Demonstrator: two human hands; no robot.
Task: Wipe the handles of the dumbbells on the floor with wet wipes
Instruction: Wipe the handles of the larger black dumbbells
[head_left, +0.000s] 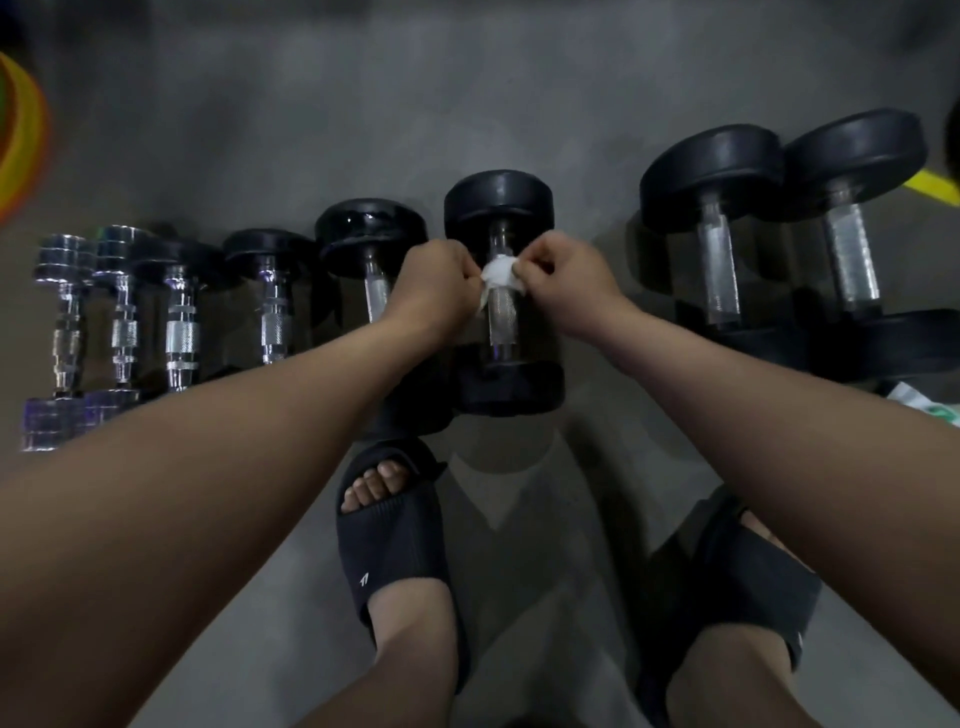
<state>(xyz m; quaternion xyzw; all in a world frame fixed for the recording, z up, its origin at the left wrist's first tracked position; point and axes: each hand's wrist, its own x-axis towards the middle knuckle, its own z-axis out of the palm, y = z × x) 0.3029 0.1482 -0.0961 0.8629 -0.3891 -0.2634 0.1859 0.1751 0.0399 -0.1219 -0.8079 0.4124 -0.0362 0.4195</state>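
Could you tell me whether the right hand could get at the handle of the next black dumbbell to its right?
Probably yes: that handle lies bare beside the right hand, with only floor between, though the hand is pinching the wipe.

Eight dumbbells (498, 200) — one wipe (497, 274)

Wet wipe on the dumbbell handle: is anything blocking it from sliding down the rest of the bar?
Nothing visible does. The left hand and right hand pinch the wet wipe over the upper part of the handle; below it the handle is bare down to the near weight head.
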